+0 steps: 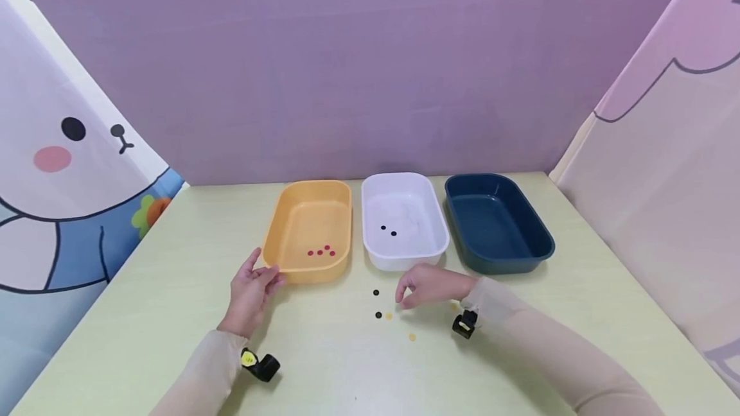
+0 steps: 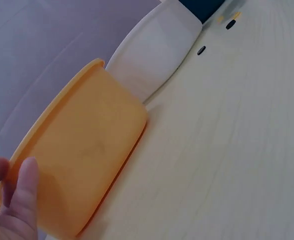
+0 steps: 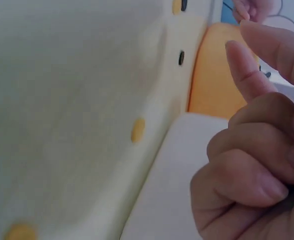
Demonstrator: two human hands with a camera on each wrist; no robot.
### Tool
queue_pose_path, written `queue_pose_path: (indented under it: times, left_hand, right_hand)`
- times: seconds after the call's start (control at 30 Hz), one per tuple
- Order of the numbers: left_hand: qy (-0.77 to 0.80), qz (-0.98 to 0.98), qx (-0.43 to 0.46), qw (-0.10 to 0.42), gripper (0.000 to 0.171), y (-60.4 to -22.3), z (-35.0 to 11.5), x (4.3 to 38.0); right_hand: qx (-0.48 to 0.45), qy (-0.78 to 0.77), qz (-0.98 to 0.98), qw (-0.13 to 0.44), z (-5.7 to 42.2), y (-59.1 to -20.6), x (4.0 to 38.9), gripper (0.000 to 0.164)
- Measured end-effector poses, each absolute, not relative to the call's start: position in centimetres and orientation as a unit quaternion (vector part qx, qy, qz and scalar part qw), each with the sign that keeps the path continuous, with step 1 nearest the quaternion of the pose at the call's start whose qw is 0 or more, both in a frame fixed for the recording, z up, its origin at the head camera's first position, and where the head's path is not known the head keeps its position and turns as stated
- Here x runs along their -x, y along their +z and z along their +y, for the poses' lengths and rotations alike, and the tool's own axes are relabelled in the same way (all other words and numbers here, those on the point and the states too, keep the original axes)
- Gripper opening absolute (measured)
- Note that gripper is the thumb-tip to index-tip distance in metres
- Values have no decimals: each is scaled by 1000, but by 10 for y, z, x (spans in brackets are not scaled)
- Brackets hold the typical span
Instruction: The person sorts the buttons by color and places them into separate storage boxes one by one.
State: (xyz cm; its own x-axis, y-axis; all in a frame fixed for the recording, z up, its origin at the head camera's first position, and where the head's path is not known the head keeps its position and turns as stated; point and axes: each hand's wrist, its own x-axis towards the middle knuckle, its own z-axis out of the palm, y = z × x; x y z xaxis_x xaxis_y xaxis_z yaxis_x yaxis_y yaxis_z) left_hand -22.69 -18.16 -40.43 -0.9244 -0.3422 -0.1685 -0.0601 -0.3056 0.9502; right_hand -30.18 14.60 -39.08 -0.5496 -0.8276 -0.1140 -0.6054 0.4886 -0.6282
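Observation:
My left hand point(image 1: 250, 297) grips the near left corner of the orange tray point(image 1: 306, 275), thumb and fingers on either side of its rim; in the left wrist view the thumb point(image 2: 27, 185) lies against the outer wall. Several small red buttons point(image 1: 320, 252) lie inside. My right hand point(image 1: 433, 284) hovers low over the table just before the white tray point(image 1: 405, 262). Its index finger and thumb stand apart with nothing between them, the other fingers curled. To its left lie black buttons point(image 1: 376, 292) and a yellow button point(image 1: 388, 316); another yellow button point(image 1: 412, 337) is nearer me.
Two black buttons point(image 1: 394, 234) lie in the white tray. A dark blue tray point(image 1: 503, 265) stands at the right end of the row. One more yellow button point(image 1: 453, 306) shows beneath the right wrist. A purple cloth point(image 1: 370, 82) hangs behind the pale table point(image 1: 324, 364).

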Motion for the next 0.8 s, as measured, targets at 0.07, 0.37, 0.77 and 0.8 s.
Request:
queue_pose_path:
  times: [0.07, 0.37, 0.77, 0.8]
  left_hand:
    - [-784, -590, -174, 87, 74, -405, -183, 227]
    - [-761, -618, -180, 78, 73, -405, -185, 228]
    - [-744, -638, -186, 68, 73, -405, -185, 228]
    - [-743, -639, -186, 69, 73, -404, -185, 228]
  right_hand:
    - [427, -261, 840, 209, 141, -391, 299, 7]
    - [446, -187, 856, 182, 117, -393, 294, 6]
    - [417, -178, 868, 201, 105, -396, 294, 9]
    - [419, -175, 868, 199, 104, -397, 295, 9]
